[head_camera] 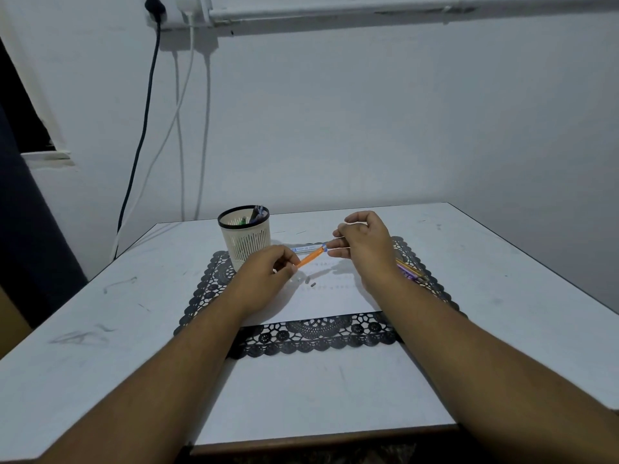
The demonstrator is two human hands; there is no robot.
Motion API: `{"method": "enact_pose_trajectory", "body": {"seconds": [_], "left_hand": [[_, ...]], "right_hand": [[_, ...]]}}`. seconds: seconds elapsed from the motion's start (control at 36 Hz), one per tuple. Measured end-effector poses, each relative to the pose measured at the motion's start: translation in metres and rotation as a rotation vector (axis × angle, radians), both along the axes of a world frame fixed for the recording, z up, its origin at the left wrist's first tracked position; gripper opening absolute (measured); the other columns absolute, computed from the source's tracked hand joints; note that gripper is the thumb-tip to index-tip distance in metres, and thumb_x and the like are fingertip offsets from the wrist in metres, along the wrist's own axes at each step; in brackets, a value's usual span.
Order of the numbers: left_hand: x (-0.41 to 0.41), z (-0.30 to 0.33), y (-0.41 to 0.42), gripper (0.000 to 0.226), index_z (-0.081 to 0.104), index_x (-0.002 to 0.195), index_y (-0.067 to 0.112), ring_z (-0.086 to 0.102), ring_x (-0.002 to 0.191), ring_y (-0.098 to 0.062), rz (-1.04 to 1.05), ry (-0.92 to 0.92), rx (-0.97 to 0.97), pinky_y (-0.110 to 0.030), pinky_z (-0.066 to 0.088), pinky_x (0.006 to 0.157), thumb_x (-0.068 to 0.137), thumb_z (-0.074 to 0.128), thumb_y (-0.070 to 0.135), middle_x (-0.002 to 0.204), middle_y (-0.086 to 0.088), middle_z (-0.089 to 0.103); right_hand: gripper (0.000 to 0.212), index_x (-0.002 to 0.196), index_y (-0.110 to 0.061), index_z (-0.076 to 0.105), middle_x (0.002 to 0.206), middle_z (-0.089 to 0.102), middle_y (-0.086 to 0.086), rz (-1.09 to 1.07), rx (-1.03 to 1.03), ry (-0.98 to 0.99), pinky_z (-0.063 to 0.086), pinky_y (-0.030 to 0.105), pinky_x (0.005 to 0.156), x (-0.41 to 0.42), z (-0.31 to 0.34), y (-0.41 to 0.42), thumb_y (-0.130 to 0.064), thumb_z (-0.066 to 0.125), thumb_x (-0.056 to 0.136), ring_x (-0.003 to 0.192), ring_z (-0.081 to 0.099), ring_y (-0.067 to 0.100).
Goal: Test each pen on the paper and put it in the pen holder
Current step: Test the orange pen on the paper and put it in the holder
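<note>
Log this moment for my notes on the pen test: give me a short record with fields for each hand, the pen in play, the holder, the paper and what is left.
left hand: grips one end of the orange pen
right hand: fingertips at the pen's blue end
orange pen: held tilted above the paper
pen holder: upright at the mat's far left corner, several pens inside
paper: lies on the black lace mat, faint marks on it
remaining pens: lie beside the right wrist on the mat

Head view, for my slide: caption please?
Both hands hold an orange pen above paper, beside the holder.
</note>
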State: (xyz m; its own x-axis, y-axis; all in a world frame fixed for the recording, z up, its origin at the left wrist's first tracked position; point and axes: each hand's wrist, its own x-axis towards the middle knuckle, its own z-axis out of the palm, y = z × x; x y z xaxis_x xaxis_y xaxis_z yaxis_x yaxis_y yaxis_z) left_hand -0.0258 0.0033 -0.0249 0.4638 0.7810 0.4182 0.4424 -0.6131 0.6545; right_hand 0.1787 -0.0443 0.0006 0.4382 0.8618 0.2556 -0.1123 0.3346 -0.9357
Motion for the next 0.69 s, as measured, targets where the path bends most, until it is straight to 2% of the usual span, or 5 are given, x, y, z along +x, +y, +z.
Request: {"method": "enact_pose_trajectory", "body": {"seconds": [0.25,0.36,0.47,0.69], "left_hand": [[0.0003,0.0008,-0.0004,0.012,0.070,0.096,0.023,0.057,0.078,-0.004,0.005,-0.008,0.012,-0.031,0.049,0.076,0.097,0.066,0.012,0.093,0.004,0.068],[0.0009,0.0015,-0.0012,0.010,0.071,0.098,0.020,0.055,0.075,0.001,0.003,-0.015,0.014,-0.022,0.046,0.072,0.098,0.066,0.012,0.092,0.005,0.066],[0.0011,0.0025,-0.0022,0.009,0.071,0.099,0.019,0.056,0.076,0.003,0.005,-0.031,0.021,-0.014,0.044,0.069,0.098,0.065,0.012,0.093,0.004,0.066],[0.0009,0.0008,-0.0009,0.010,0.071,0.098,0.019,0.056,0.076,0.002,0.013,-0.050,0.010,-0.013,0.044,0.071,0.097,0.066,0.011,0.092,0.003,0.066]], "right_hand": [[0.013,0.105,-0.009,0.055,0.088,0.068,0.017,-0.016,0.030,0.017,0.061,0.032,0.062,-0.0027,0.0000,0.0002,0.000,0.060,0.097,0.072,0.073,0.028],[0.012,0.106,-0.010,0.056,0.086,0.070,0.016,-0.012,0.031,0.015,0.062,0.033,0.061,-0.0050,0.0002,-0.0021,-0.002,0.060,0.098,0.072,0.073,0.027],[0.010,0.105,-0.014,0.055,0.082,0.075,0.013,-0.013,0.010,-0.049,0.063,0.041,0.061,-0.0074,-0.0010,-0.0026,-0.007,0.060,0.100,0.070,0.074,0.025],[0.010,0.104,-0.018,0.052,0.083,0.077,0.013,-0.021,0.006,-0.104,0.060,0.040,0.059,-0.0083,-0.0032,-0.0025,-0.011,0.059,0.102,0.074,0.076,0.029]]}}
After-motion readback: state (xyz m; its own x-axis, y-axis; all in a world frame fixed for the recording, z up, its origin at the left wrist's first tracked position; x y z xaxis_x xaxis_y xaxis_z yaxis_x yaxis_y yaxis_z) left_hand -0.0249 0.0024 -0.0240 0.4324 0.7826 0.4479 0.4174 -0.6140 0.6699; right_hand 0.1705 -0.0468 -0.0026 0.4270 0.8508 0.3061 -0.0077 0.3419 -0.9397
